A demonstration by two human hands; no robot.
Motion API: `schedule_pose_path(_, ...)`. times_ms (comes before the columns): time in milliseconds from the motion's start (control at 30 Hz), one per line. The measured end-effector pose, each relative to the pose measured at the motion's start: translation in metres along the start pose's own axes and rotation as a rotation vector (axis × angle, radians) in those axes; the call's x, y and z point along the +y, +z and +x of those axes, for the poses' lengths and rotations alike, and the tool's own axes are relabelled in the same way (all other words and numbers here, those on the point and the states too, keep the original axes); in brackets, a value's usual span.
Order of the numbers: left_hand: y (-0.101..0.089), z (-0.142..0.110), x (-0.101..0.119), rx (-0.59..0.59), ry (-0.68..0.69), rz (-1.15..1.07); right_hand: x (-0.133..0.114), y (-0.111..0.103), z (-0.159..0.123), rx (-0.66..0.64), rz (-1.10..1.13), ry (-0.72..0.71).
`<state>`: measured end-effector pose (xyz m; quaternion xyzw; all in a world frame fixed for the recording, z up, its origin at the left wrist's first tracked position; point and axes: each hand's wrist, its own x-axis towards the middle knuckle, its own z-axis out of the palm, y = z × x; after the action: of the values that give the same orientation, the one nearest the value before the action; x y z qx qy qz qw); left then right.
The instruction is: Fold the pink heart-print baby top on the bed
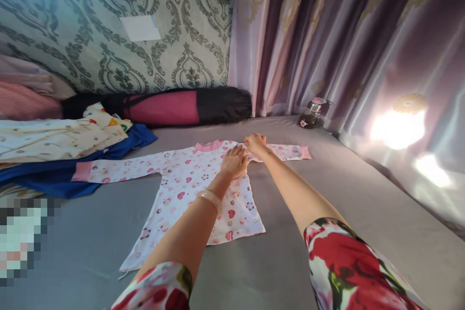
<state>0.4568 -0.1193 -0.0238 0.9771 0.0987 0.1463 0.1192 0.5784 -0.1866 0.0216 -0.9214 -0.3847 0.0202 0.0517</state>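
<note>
A small white long-sleeved top (pixel 181 189) with pink hearts and pink cuffs and collar lies spread flat on a grey bed sheet (pixel 327 203). My left hand (pixel 234 161) rests flat on its right shoulder area, fingers stretched out. My right hand (pixel 256 144) lies just beyond it, fingers down on the base of the right sleeve (pixel 286 151), where the cloth is slightly bunched. A pale bangle sits on my left wrist. Both arms wear floral red sleeves.
A pile of folded clothes (pixel 54 140) on a blue cloth lies at the left. A black and pink rolled bag (pixel 181 106) lies along the patterned wall. A small glass jar (pixel 310 114) stands by the purple curtain (pixel 345 34) on the right.
</note>
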Motion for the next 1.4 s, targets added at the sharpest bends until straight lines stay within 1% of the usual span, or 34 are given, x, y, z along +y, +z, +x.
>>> schedule_pose_path(100,-0.001,0.001,0.000,-0.019,0.001,-0.003,0.000,-0.002,0.006,-0.011,-0.012,-0.004)
schedule_pose_path(167,-0.001,0.000,0.000,-0.025,-0.005,0.004,0.001,-0.001,0.007,0.010,-0.022,-0.010)
schedule_pose_path(300,-0.001,0.000,0.001,-0.071,-0.025,0.006,0.000,0.009,0.005,0.091,-0.041,-0.002)
schedule_pose_path(467,-0.002,0.001,0.001,-0.132,-0.041,0.025,0.001,0.020,0.000,0.117,0.028,0.038)
schedule_pose_path(533,-0.002,0.001,0.001,-0.139,-0.044,0.035,0.007,0.020,-0.004,0.108,0.042,0.030)
schedule_pose_path(600,-0.002,0.001,0.001,-0.140,-0.047,0.036,0.017,0.018,-0.009,0.098,0.041,0.023)
schedule_pose_path(700,-0.002,0.002,0.000,-0.146,-0.048,0.027,0.044,0.013,-0.021,0.100,0.009,0.064)
schedule_pose_path(900,-0.003,0.004,0.000,-0.165,-0.054,0.004,0.115,-0.001,-0.054,0.078,-0.090,0.269)
schedule_pose_path(1000,-0.003,0.004,-0.001,-0.168,-0.052,0.004,0.145,-0.007,-0.065,0.058,-0.097,0.436)
schedule_pose_path(1100,-0.005,0.005,-0.001,-0.186,-0.040,0.004,0.166,-0.013,-0.069,0.062,-0.032,0.597)
schedule_pose_path(1167,-0.006,0.007,-0.001,-0.214,-0.047,-0.009,0.175,-0.016,-0.070,0.061,0.047,0.664)
schedule_pose_path(1233,-0.006,0.009,-0.002,-0.236,-0.065,-0.031,0.179,-0.018,-0.069,0.049,0.180,0.708)
schedule_pose_path(1300,-0.005,0.011,-0.003,-0.240,-0.075,-0.049,0.178,-0.020,-0.068,0.063,0.376,0.779)
schedule_pose_path(1400,-0.003,0.014,-0.004,-0.240,-0.078,-0.056,0.172,-0.023,-0.068,0.141,0.678,0.924)
